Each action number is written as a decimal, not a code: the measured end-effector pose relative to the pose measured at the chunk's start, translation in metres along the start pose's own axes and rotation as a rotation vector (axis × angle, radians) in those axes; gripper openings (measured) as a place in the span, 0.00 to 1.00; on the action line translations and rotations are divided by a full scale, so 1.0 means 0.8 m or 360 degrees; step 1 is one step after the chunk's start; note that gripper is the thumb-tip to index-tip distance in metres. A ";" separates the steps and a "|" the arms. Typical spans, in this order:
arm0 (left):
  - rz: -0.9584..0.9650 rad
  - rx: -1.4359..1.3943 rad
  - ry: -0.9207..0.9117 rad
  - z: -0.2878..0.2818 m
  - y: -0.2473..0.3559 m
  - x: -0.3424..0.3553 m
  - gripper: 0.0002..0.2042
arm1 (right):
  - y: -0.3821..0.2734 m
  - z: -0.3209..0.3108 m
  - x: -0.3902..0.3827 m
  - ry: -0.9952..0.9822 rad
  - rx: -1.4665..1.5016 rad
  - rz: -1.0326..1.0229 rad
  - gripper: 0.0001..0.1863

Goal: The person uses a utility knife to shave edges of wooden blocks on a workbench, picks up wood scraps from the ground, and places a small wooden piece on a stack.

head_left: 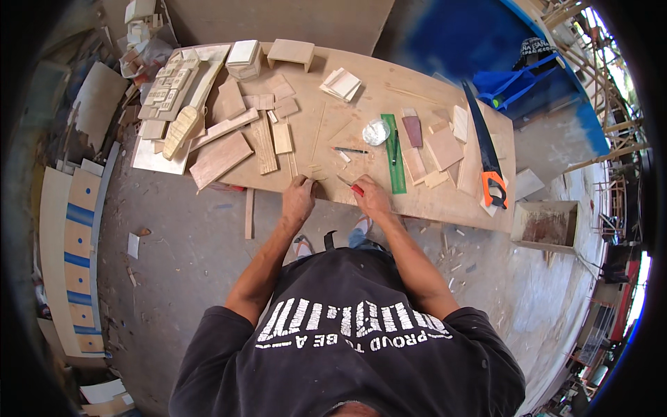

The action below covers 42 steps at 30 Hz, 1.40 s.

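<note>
My left hand [299, 198] is at the table's near edge, fingers pinched on what looks like a thin wooden strip [320, 179]. A few short slivers [315, 168] lie just beyond its fingertips. To its right, my right hand [374, 199] is closed around the red handle of a small knife [356, 189], whose blade points left toward the left hand, apart from it. Ahead of the hands lie a pencil [351, 150] and a small whitish block [344, 157]. A green ruler [392, 160] and a crumpled silvery round thing [376, 132] are beyond the right hand.
A handsaw [495, 186] with an orange handle lies at the wooden table's [271, 182] right end. Wood blocks [445, 149] cluster beside it. At left are boards [221, 160] and a stepped wooden model [167, 90]. An open box [549, 226] stands off the right corner.
</note>
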State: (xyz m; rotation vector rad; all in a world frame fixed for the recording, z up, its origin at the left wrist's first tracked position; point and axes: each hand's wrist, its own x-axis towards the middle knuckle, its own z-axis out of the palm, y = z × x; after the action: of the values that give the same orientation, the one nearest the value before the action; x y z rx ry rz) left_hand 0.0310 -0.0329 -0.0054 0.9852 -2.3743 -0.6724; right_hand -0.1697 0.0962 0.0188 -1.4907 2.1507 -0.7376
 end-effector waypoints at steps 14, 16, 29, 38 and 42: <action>-0.0188 -0.0118 0.0082 0.002 0.014 0.013 0.07 | 0.012 -0.002 0.010 -0.0095 0.0428 0.0212 0.13; -0.0218 -0.0174 0.0067 0.005 0.017 0.015 0.08 | -0.001 -0.011 0.010 -0.0141 0.0499 0.0289 0.14; -0.1202 -0.2099 -0.0043 0.012 0.043 0.017 0.04 | -0.030 -0.030 0.004 -0.0296 0.0756 0.0452 0.12; -0.1306 -0.2290 0.0046 0.004 0.039 0.008 0.02 | -0.008 -0.011 -0.004 -0.0027 0.0890 0.0435 0.12; -0.1244 -0.2078 -0.0153 -0.005 0.046 0.000 0.03 | -0.007 -0.006 -0.006 0.0066 0.0945 0.0621 0.11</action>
State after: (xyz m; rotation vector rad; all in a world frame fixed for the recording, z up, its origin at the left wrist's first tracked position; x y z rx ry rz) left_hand 0.0147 -0.0109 0.0194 1.1232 -0.9882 -2.1416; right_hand -0.1668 0.1002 0.0259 -0.7339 1.9202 -1.1303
